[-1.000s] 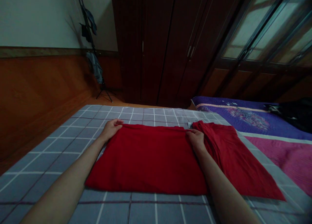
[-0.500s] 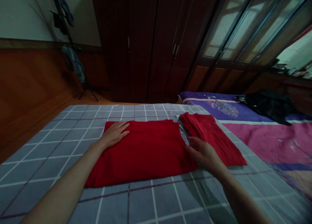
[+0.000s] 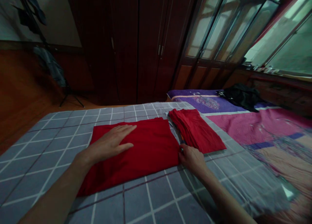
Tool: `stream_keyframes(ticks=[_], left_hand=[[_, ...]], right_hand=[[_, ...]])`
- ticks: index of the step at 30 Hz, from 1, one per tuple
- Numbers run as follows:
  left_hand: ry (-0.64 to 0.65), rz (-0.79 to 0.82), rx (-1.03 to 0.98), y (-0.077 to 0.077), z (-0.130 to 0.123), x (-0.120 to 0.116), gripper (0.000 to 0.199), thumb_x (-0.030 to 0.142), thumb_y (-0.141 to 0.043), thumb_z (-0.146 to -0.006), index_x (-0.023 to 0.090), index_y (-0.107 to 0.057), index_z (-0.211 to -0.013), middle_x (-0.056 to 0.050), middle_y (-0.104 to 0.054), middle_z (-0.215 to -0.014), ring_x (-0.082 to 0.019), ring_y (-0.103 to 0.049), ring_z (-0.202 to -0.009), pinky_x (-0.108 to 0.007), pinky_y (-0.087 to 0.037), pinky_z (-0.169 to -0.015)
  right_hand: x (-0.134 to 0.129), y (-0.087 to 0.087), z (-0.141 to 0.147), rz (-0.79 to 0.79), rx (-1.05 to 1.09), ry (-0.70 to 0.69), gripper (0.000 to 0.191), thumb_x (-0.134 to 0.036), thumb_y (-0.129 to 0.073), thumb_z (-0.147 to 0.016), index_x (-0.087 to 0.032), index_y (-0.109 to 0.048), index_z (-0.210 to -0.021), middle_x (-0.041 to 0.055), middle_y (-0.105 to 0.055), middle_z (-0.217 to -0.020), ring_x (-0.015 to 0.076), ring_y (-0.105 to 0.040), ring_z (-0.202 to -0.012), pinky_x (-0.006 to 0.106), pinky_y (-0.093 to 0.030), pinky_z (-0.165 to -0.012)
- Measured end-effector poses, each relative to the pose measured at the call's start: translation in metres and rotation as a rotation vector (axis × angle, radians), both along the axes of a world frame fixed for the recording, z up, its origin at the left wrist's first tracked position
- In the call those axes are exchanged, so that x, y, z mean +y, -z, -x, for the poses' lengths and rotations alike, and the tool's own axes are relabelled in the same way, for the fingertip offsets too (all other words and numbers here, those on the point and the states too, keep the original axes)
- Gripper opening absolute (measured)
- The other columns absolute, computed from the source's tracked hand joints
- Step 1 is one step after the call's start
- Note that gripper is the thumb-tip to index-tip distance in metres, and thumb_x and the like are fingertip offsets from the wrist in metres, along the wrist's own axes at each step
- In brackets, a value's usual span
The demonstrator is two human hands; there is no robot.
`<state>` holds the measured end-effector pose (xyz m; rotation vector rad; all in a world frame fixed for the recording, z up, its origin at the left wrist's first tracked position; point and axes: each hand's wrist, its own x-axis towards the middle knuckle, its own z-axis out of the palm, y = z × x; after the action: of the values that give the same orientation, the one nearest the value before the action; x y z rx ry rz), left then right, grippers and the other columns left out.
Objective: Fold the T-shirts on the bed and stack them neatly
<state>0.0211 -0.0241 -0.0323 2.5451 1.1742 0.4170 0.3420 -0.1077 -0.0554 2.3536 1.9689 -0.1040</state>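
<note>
A folded red cloth (image 3: 143, 142) lies spread over the checked bedsheet in front of me. My left hand (image 3: 112, 142) is over its left part, fingers stretched out and thumb apart, holding nothing. At the cloth's right edge my right hand (image 3: 191, 157) is closed, thumb and fingers together. It grips the near end of a long, slim silvery tool (image 3: 175, 134) that looks like scissors; the fingers hide its handles. The tool lies in the gap between the large cloth and a smaller folded red cloth stack (image 3: 198, 129) to the right.
The grey checked bedsheet (image 3: 146, 204) lies beneath the cloths. Beyond it on the right is a purple and pink bedspread (image 3: 231, 123) with a black garment (image 3: 241, 97) on it. A dark wardrobe (image 3: 126, 55) stands behind; a coat stand (image 3: 65, 90) is at the far left.
My left hand has lifted from the cloth's upper left and come nearer to me. My right hand has closed at the silvery tool. The view has turned to the right.
</note>
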Motion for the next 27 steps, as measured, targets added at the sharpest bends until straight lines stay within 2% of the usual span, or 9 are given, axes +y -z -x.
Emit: stream_keyframes(ticks=[2,5,8,10,14,17,21,23,27], left_hand=[[0.135,0.004,-0.029,0.002,-0.03,-0.018,0.06,0.047,-0.05,-0.089,0.03,-0.034,-0.144,-0.004,-0.035,-0.149,-0.024,-0.031,-0.138,-0.041,-0.024,-0.113],[0.25,0.009,0.016,0.028,-0.068,-0.033,0.057,0.045,-0.047,-0.091,0.029,-0.032,-0.144,-0.007,-0.028,-0.152,-0.024,-0.022,-0.141,-0.045,-0.019,-0.114],[0.283,0.024,0.095,0.055,-0.086,-0.039,0.056,0.046,-0.045,-0.092,0.026,-0.034,-0.144,-0.009,-0.025,-0.153,-0.026,-0.017,-0.142,-0.05,-0.015,-0.115],[0.281,0.024,0.127,0.064,-0.088,-0.04,0.055,0.045,-0.043,-0.093,0.024,-0.035,-0.143,-0.01,-0.025,-0.153,-0.027,-0.016,-0.142,-0.051,-0.013,-0.115],[0.266,0.018,0.137,0.065,-0.086,-0.042,0.055,0.043,-0.044,-0.092,0.023,-0.036,-0.143,-0.011,-0.027,-0.152,-0.027,-0.019,-0.142,-0.051,-0.015,-0.115],[0.267,0.01,0.117,0.064,-0.085,-0.042,0.054,0.043,-0.045,-0.092,0.024,-0.037,-0.142,-0.01,-0.029,-0.151,-0.027,-0.021,-0.141,-0.051,-0.016,-0.115],[0.264,0.005,0.105,0.066,-0.086,-0.041,0.054,0.044,-0.045,-0.092,0.025,-0.038,-0.142,-0.009,-0.03,-0.151,-0.026,-0.021,-0.141,-0.05,-0.016,-0.115],[0.264,0.011,0.105,0.067,-0.086,-0.041,0.055,0.044,-0.045,-0.092,0.024,-0.037,-0.142,-0.01,-0.029,-0.152,-0.027,-0.02,-0.141,-0.05,-0.015,-0.116],[0.265,0.04,0.124,0.063,-0.086,-0.042,0.056,0.044,-0.045,-0.092,0.022,-0.036,-0.143,-0.01,-0.026,-0.153,-0.027,-0.018,-0.142,-0.051,-0.015,-0.116]], right_hand=[[-0.001,-0.004,0.001,-0.006,-0.01,0.009,0.023,-0.019,-0.044,-0.085,-0.016,-0.064,-0.096,0.0134,-0.07,-0.088,0.0283,-0.067,-0.085,0.03,-0.041,-0.063],[0.006,-0.012,0.004,-0.048,-0.006,0.015,0.021,-0.024,-0.046,-0.086,-0.017,-0.064,-0.094,0.0136,-0.07,-0.091,0.0288,-0.066,-0.087,0.03,-0.042,-0.065],[0.028,-0.017,0.009,-0.106,0.033,0.035,0.028,-0.036,-0.043,-0.09,-0.018,-0.064,-0.097,0.0133,-0.069,-0.096,0.029,-0.065,-0.093,0.032,-0.044,-0.071],[0.048,-0.016,0.014,-0.13,0.071,0.064,0.035,-0.043,-0.041,-0.091,-0.017,-0.065,-0.096,0.0144,-0.069,-0.097,0.0293,-0.064,-0.097,0.034,-0.044,-0.075],[0.085,-0.007,0.024,-0.141,0.163,0.131,0.04,-0.049,-0.05,-0.086,-0.014,-0.067,-0.095,0.0177,-0.068,-0.101,0.0316,-0.062,-0.101,0.037,-0.045,-0.081],[0.104,-0.003,0.024,-0.139,0.271,0.157,0.034,-0.043,-0.057,-0.084,-0.013,-0.066,-0.095,0.0161,-0.066,-0.104,0.0324,-0.058,-0.105,0.04,-0.043,-0.087],[0.118,0.001,0.013,-0.058,0.5,0.17,0.028,-0.037,-0.057,-0.089,-0.014,-0.063,-0.101,0.0067,-0.064,-0.103,0.0219,-0.061,-0.095,0.039,-0.049,-0.082],[0.122,0.005,0.005,-0.014,0.617,0.189,0.029,-0.037,-0.056,-0.091,-0.014,-0.06,-0.107,0.0055,-0.062,-0.105,0.0179,-0.061,-0.089,0.037,-0.052,-0.077],[0.137,0.016,0.001,-0.005,0.782,0.231,0.031,-0.037,-0.055,-0.091,-0.015,-0.057,-0.112,0.0064,-0.06,-0.108,0.0181,-0.061,-0.09,0.037,-0.053,-0.077]])
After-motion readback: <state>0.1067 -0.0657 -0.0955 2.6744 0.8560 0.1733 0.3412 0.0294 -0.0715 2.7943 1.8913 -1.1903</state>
